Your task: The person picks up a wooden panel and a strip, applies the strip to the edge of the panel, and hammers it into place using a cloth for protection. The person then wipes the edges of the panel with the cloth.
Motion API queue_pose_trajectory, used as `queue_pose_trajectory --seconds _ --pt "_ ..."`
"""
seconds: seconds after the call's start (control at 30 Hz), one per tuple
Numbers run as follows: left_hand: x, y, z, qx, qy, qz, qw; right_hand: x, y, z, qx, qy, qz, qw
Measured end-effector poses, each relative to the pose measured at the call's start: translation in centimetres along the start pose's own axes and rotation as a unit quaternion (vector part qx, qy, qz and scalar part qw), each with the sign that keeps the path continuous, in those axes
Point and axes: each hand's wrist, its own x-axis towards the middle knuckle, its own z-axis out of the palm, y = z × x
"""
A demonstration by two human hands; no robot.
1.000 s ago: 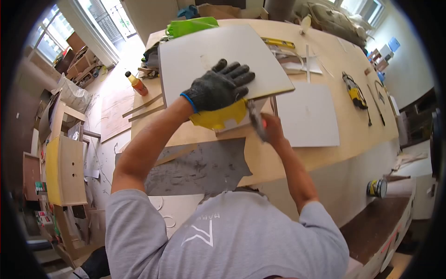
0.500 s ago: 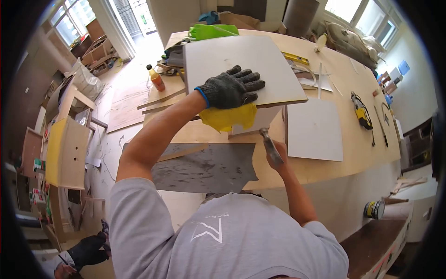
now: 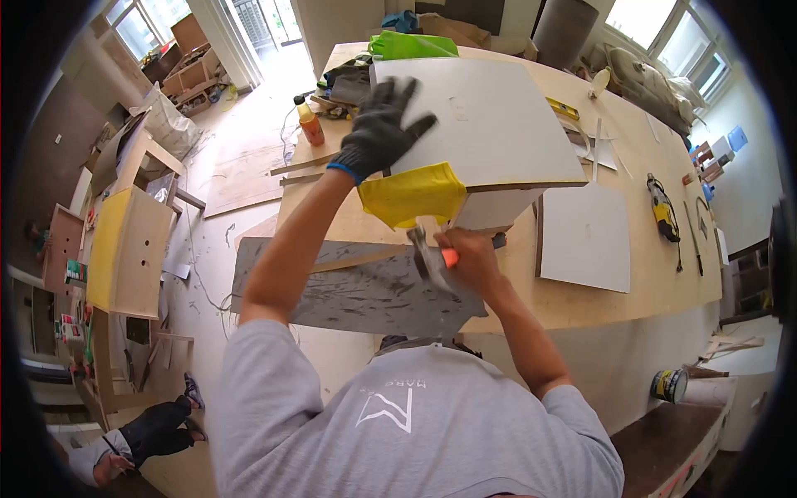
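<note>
A white-faced board (image 3: pixel 490 108) forms the top of a box-like piece on the worktable. My left hand (image 3: pixel 383 133), in a dark glove with a blue cuff, has its fingers spread, slightly blurred, at the board's left edge. Over the near edge drapes a yellow cloth (image 3: pixel 413 195). Bare and wrapped round the handle of a hammer (image 3: pixel 430 259), my right hand (image 3: pixel 475 261) is just below the cloth. Orange shows on that handle, and the metal head is beside the cloth's lower edge. Under the hammer lies a dark, smeared grey sheet (image 3: pixel 349 290).
Another white panel (image 3: pixel 585 236) lies to the right on the wooden worktable (image 3: pixel 519 299). Beyond it are a yellow-and-black power tool (image 3: pixel 662 212) and a yellow level (image 3: pixel 563 108). A bottle (image 3: pixel 309 123) stands at the left. Another person (image 3: pixel 137 440) is at the lower left.
My left hand has come off the white board's top and moved left, fingers spread. My right hand has brought the hammer leftward, below the yellow cloth. The view has shifted slightly.
</note>
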Motion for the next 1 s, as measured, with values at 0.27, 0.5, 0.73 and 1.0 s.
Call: queue_pose_trajectory --seconds 0.27,0.5,0.73,1.0 --pt "-4.8 -1.8 2.0 -0.633 -0.171 -0.377 0.654 2.1 0.2 1.9 -0.046 0.000 0.052 0.998" --pt "-5.1 -0.2 0.7 -0.593 -0.160 -0.375 0.695 1.2 0.9 2.7 -0.068 -0.094 0.038 0.992" --pt "-4.9 -0.6 0.8 -0.597 -0.177 -0.388 0.680 1.6 0.5 2.9 -0.027 -0.044 0.109 0.993" --pt "-5.1 -0.6 0.2 -0.606 -0.196 -0.365 0.679 1.3 2.0 2.5 0.046 -0.009 0.162 0.986"
